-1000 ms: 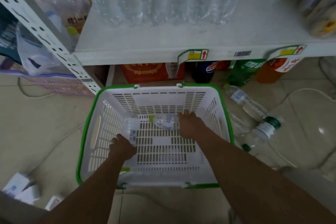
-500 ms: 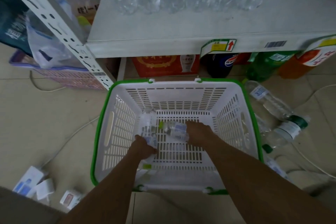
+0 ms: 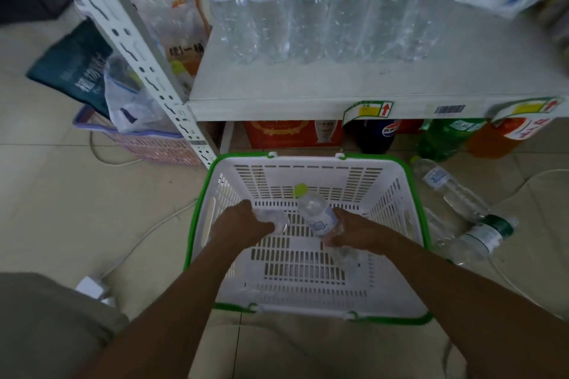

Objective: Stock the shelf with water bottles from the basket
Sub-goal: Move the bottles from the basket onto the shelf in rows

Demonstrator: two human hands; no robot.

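Note:
A white basket with a green rim [image 3: 308, 292] stands on the floor below the shelf [image 3: 354, 86]. My left hand [image 3: 243, 221] grips a clear water bottle [image 3: 274, 218] above the basket's floor. My right hand [image 3: 354, 232] grips a second water bottle [image 3: 317, 212] with a yellow-green cap, tilted with the cap pointing away from me. Several labelled water bottles [image 3: 308, 3] stand in a row at the back of the shelf.
Loose bottles [image 3: 446, 188] lie on the tiled floor right of the basket. Soda bottles [image 3: 440, 138] and a red box [image 3: 292, 132] sit under the shelf. A pink basket with bags [image 3: 147, 138] stands at left beside the perforated shelf post [image 3: 147, 71]. A cable crosses the floor.
Both hands have closed round bottles and lifted them off the basket floor. The view has tilted up, showing more of the shelf.

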